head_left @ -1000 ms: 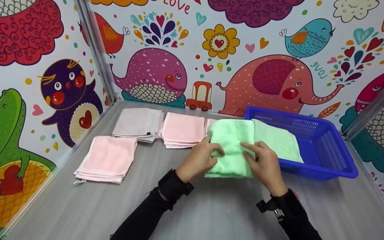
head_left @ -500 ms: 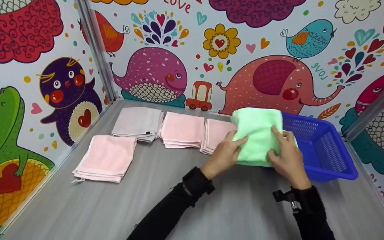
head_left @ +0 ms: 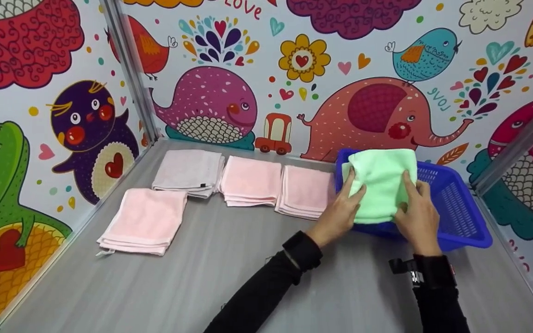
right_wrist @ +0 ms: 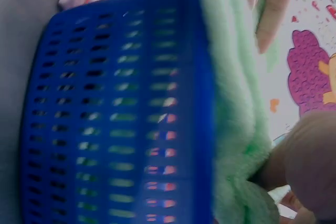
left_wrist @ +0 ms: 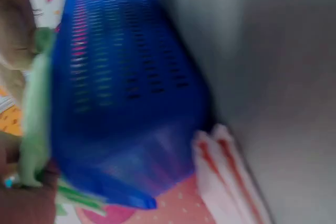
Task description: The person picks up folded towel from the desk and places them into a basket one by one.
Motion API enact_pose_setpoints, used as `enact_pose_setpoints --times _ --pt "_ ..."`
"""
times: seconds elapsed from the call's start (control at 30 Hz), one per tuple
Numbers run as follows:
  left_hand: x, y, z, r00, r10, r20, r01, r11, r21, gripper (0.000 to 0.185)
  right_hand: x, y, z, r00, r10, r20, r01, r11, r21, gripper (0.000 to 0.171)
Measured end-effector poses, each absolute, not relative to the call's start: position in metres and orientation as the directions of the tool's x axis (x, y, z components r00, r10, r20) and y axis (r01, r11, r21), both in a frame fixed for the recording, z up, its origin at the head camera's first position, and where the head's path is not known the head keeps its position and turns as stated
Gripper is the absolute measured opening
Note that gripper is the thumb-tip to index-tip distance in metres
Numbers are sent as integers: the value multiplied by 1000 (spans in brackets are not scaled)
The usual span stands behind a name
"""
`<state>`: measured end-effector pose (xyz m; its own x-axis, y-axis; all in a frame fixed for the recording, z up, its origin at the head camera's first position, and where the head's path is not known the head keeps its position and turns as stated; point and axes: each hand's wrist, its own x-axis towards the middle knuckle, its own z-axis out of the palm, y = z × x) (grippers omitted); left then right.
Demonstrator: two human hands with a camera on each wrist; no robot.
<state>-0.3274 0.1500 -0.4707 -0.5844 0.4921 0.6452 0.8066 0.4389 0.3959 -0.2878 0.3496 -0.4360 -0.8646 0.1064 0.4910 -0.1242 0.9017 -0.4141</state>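
A folded light green towel [head_left: 382, 185] is held in both hands over the left part of a blue plastic basket [head_left: 463, 238]. My left hand [head_left: 338, 215] grips its left edge, and my right hand [head_left: 419, 212] grips the right edge, thumbs on the near face. Another pale green edge shows just behind the towel's left side. In the right wrist view the towel [right_wrist: 236, 87] appears as thick folded layers beside the basket rim. The left wrist view is blurred, with the towel [left_wrist: 37, 114] along the basket's edge. Most of the basket's inside is hidden.
Left of the basket lie folded pink towels [head_left: 306, 189], [head_left: 252, 178] in a row with a greyish folded towel [head_left: 188, 171]. Nearer the front left lies another pink folded towel [head_left: 146, 219]. Patterned wall panels [head_left: 229, 101] border the grey table [head_left: 164, 291].
Both hands have lifted the green towel and carried it right, from over the table to above the basket. The pink towel behind it has come into view.
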Motion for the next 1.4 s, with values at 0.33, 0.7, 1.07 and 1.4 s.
enact_pose_setpoints --times 0.33,0.7,1.07,1.4 --pt "-335 158 -486 -584 528 616 788 550 276 40 -298 365 -452 -904 121 410 -87 887 -454 81" --pt "-338 154 -491 -601 516 610 669 742 31 34 -296 376 -451 -929 88 360 -100 876 -472 48" --pt "-335 153 -490 -717 481 504 607 787 112 55 -298 374 -456 -938 177 298 49 919 -390 34" --pt "-335 151 -490 -676 498 543 614 788 41 50 -300 383 -454 -990 133 44 115 949 -294 46"
